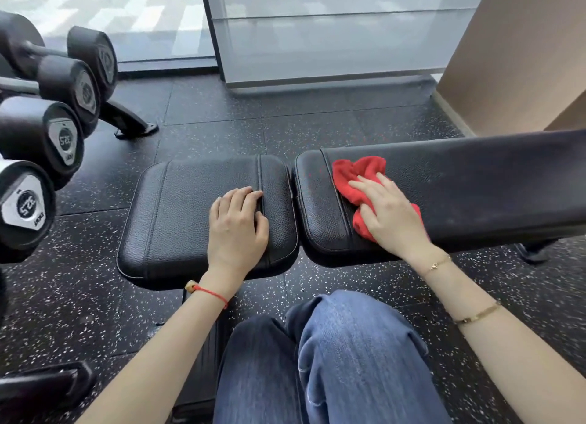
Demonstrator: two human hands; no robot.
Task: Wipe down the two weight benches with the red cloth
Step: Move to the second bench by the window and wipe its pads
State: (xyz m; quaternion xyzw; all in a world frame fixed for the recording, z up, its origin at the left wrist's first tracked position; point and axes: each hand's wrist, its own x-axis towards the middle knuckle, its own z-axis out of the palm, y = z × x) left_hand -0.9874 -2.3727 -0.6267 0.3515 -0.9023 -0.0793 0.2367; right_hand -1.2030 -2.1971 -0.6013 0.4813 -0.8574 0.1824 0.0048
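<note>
Long black bench pad [475, 182] across right-centre, square seat pad [190, 214] centre-left just beside it, dumbbell rack [47, 129] at left edge, right hand [390, 214] fingers flat pressing red cloth [355, 176] on long pad's left end, left hand [236, 224] fingers relaxed, resting on seat pad, holding nothing.

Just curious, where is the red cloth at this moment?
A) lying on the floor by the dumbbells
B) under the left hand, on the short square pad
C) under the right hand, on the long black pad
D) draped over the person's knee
C: the right hand presses the red cloth onto the long pad, while the left hand rests bare on the short pad.
</note>
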